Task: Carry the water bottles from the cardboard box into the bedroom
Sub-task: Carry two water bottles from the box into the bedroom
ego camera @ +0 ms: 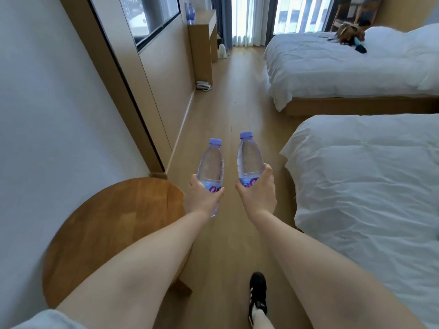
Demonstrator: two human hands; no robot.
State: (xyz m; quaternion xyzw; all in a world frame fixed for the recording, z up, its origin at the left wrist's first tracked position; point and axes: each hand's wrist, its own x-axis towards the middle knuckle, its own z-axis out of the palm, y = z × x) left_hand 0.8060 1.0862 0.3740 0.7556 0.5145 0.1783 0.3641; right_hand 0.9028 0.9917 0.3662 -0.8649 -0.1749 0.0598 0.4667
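Note:
I hold two clear water bottles with purple caps out in front of me, caps pointing away. My left hand (202,198) grips the left bottle (211,165) around its labelled lower half. My right hand (260,188) grips the right bottle (250,157) the same way. Both bottles are over the wooden floor of the bedroom aisle. More purple bottles (190,11) stand on the desk at the far end. The cardboard box is not in view.
A round wooden table (107,233) is close on my left. Two beds with white covers, near (368,198) and far (344,67), line the right side. A wooden desk (202,41) stands against the left wall ahead, with a telephone (203,85) on the floor beside it. My black shoe (257,295) steps forward.

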